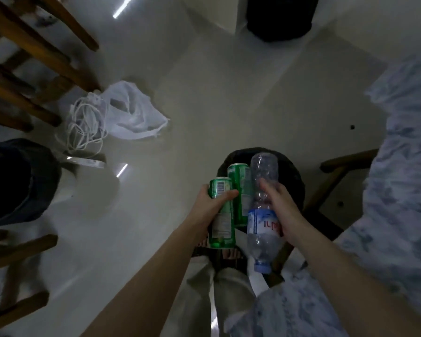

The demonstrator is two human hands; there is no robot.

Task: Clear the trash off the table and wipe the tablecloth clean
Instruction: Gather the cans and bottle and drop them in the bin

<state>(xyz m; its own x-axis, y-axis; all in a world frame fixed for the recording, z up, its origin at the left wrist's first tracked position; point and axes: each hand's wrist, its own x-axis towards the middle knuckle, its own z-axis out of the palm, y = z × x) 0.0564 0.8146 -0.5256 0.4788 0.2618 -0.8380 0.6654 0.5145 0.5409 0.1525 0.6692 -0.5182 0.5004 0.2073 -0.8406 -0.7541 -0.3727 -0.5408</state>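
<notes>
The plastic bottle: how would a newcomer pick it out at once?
Find the dark bin low in the centre of the view. Above it the right hand grips the bottle. Unlike the green cans beside it, it is clear and crumpled, with a blue label and cap.

Pale floor (204,105): white plastic bag (131,113), tangled white cord (83,127) beside; dark bin (292,171), likely.

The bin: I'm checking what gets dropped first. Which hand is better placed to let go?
Probably right. The right hand holds the bottle directly over the black bin; the left hand and its green can sit at the bin's left rim.
</notes>
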